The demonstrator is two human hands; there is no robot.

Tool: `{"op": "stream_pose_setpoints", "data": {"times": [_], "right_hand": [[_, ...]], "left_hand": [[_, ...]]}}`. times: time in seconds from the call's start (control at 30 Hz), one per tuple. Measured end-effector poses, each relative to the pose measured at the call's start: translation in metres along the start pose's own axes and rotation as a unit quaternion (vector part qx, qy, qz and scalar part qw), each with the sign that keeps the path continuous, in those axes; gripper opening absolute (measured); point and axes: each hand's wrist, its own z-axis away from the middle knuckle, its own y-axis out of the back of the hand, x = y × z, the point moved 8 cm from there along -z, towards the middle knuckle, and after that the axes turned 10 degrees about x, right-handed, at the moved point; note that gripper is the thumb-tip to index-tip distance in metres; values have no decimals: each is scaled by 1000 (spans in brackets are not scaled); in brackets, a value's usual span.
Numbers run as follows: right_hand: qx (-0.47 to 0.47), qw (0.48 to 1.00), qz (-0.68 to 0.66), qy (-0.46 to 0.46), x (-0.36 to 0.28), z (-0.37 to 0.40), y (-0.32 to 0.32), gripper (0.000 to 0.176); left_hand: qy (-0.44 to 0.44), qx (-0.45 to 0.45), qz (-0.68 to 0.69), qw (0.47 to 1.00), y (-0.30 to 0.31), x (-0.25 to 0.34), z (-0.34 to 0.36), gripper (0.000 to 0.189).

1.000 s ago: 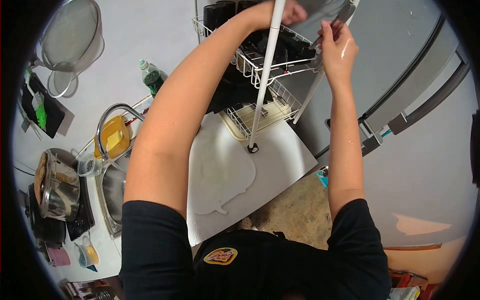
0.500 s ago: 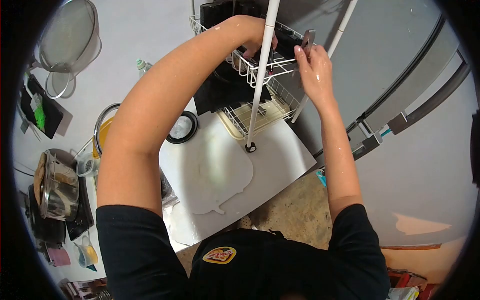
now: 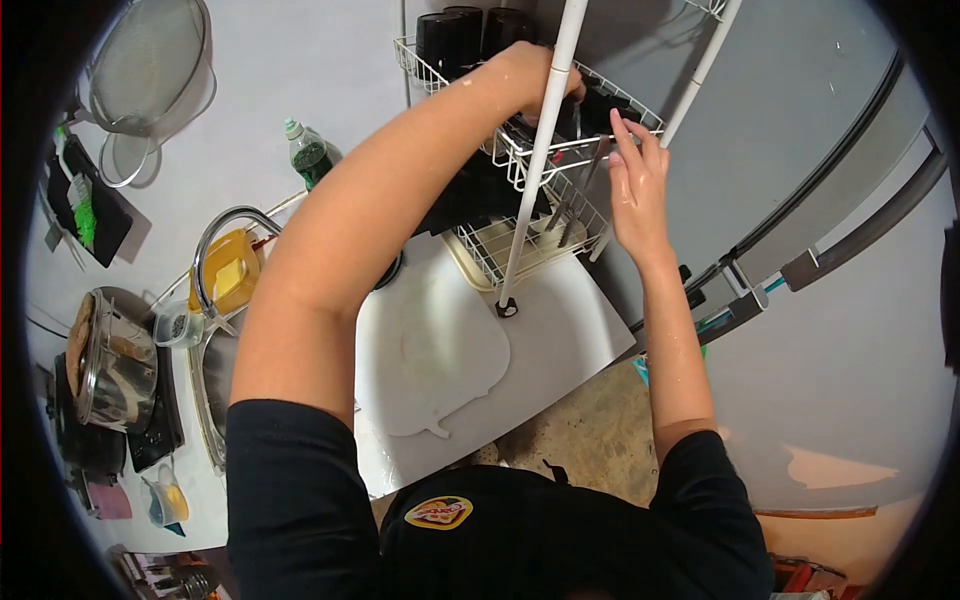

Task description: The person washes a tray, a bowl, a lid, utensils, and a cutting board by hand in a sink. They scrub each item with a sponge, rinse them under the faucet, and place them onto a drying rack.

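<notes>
My left hand (image 3: 530, 78) reaches into the upper basket of a white wire rack (image 3: 515, 165). The white pole (image 3: 550, 115) crosses it, and its fingertips are mostly hidden, so what they hold is unclear. Beside the basket's right corner is my right hand (image 3: 638, 185), wet, its fingers apart and holding nothing. A thin utensil (image 3: 596, 160) hangs at the basket's edge just left of those fingers. Dark cups (image 3: 440, 42) stand at the back of the basket.
Below is a lower wire rack (image 3: 480, 255) over a cream tray. A white leaf-shaped board (image 3: 440, 345) lies on the white table (image 3: 575, 310). Left are a faucet (image 3: 200, 255), a green soap bottle (image 3: 308, 155) and a metal pot (image 3: 120, 365). The fridge is at right.
My right hand has let go of the grey utensil at the basket's edge and its fingers have spread. The view has shifted, bringing the soap bottle and yellow container more into sight.
</notes>
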Motion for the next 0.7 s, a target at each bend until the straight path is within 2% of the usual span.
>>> {"op": "stream_pose_setpoints", "data": {"times": [0.1, 0.2, 0.27, 0.33, 0.37, 0.4, 0.47, 0.5, 0.53, 0.6, 0.67, 0.7], "right_hand": [[24, 999, -40, -16, 7, -4, 5, 34], [83, 996, -23, -17, 12, -16, 13, 30], [111, 994, -1, -9, 21, -40, 20, 28], [7, 998, 62, -18, 34, -68, 4, 30], [-43, 994, 94, -23, 41, -77, -6, 30], [-90, 988, 126, -28, 49, -80, -18, 31], [-184, 964, 187, -38, 59, -77, -41, 33], [-263, 941, 190, -92, 51, -77, -45, 32], [-238, 955, 165, -71, 49, -78, -45, 33], [-187, 975, 115, -25, 46, -81, -45, 37], [-210, 971, 68, -92, 42, -81, -47, 40], [-222, 966, 44, -126, 41, -79, -49, 41]], "left_hand": [[8, -21, 22, 1000, -14, 1, 3, 67], [-58, 5, 137, 989, -6, 9, 5, 71], [-76, 62, 293, 951, 18, 6, 12, 71], [18, 110, 272, 956, 35, -21, 18, 63], [48, 175, 336, 924, 40, -40, 27, 56], [77, 240, 397, 883, 48, -58, 43, 48], [265, 325, 436, 796, 44, -95, 93, 35], [340, 374, 426, 750, 34, -107, 121, 32], [413, 420, 410, 696, 12, -120, 152, 29], [496, 401, 324, 698, -49, -141, 198, 49], [635, 272, 258, 675, -109, -130, 233, 78], [679, 235, 287, 633, -143, -119, 246, 94]]}}
